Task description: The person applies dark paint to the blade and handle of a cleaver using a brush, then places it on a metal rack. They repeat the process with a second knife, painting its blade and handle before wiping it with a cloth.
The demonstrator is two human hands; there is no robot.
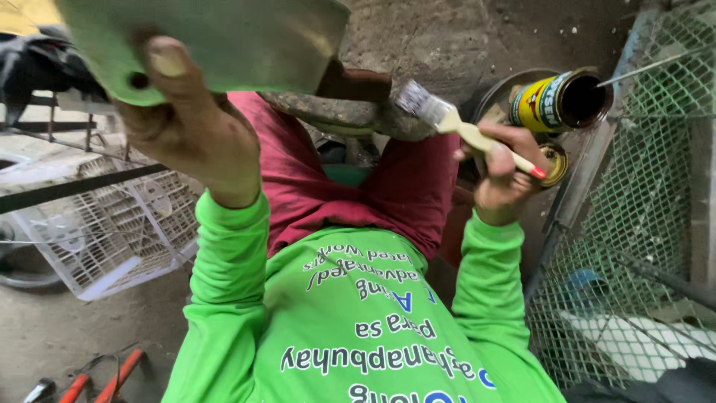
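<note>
The left hand (198, 138) has its fingers clenched around the edge of a flat green metal plate (216, 41), thumb pressed near a hole. The right hand (503, 168) pinches a paintbrush (447, 119), bristles toward the plate. An open paint can (559, 101) sits just beyond the brush; wire mesh (634, 224) stands beside the can.

One labelled tin, upper right

An open round paint can (561, 99) lay tipped on its side just beyond my right hand (501, 173), its dark mouth facing right toward the wire mesh. Its paper label wrapped the body in yellow, with bands of red, black and green. I saw no signs or screens around me.
</note>
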